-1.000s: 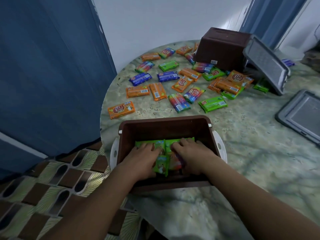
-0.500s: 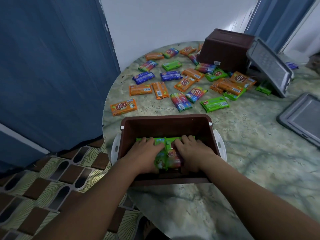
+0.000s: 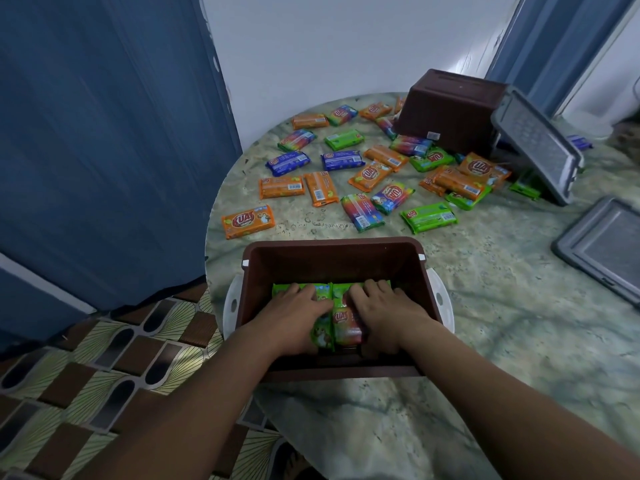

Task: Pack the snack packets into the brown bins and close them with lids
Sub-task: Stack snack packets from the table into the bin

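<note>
A round table [image 3: 485,306] with a pale green, marble-like top is standing against a white wall, between blue curtains; beside it the floor is showing brown and green patterned tiles. At the near edge an open brown bin [image 3: 332,261] is sitting, a rectangular plastic box with smooth walls and white handles at both ends. Glossy green packets [image 3: 341,323] are lying inside it, side by side.

The left hand [image 3: 298,317] is resting flat on the left packets, its fingers straight and lying close together on the wrapper. The right hand [image 3: 384,311] is resting on the right packets, the fingers slightly spread and bent a little over them; the thumbs are partly hidden, so I cannot tell if they are pinching anything. The packets are lying under the fingers and between the two palms.

Behind the bin, loose packets [image 3: 367,174] in orange, green, blue and rainbow foil are lying scattered on the table. A second bin [image 3: 450,112] is lying overturned at the far side. A grey lid [image 3: 540,147] with a ribbed face is leaning beside it, and another lid [image 3: 602,247] is lying flat at the right.
</note>
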Motion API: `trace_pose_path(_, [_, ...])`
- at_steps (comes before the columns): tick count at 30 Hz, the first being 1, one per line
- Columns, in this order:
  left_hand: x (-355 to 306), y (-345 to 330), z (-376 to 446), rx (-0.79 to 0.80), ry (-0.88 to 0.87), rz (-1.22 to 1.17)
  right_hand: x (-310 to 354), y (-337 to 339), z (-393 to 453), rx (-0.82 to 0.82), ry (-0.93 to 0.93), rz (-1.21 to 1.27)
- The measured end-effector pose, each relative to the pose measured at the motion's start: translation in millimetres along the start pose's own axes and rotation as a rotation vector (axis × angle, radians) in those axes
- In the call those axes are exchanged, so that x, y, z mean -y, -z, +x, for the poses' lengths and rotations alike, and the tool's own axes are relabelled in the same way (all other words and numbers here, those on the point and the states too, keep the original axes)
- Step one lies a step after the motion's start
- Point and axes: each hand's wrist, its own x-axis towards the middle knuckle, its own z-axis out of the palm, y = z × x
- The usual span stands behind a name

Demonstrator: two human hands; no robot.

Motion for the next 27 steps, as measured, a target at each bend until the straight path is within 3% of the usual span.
trace_pose_path(7, [0, -2, 0, -0.031, -0.004, 0.003, 2, 4, -3, -0.02, 0.006, -0.003])
trace_pose_path(17, [0, -2, 1, -0.055, -0.016, 0.02, 6, 19, -10, -0.253, -0.026, 0.233])
trace_pose_path(23, [-2, -3, 1, -0.051, -0.006, 0.0, 5, 13, -9, 0.009, -0.075, 0.48])
trace_pose_path(27, [-1, -2, 0, -0.056, -0.008, -0.006, 0, 6, 0, -0.082, -0.1, 0.371])
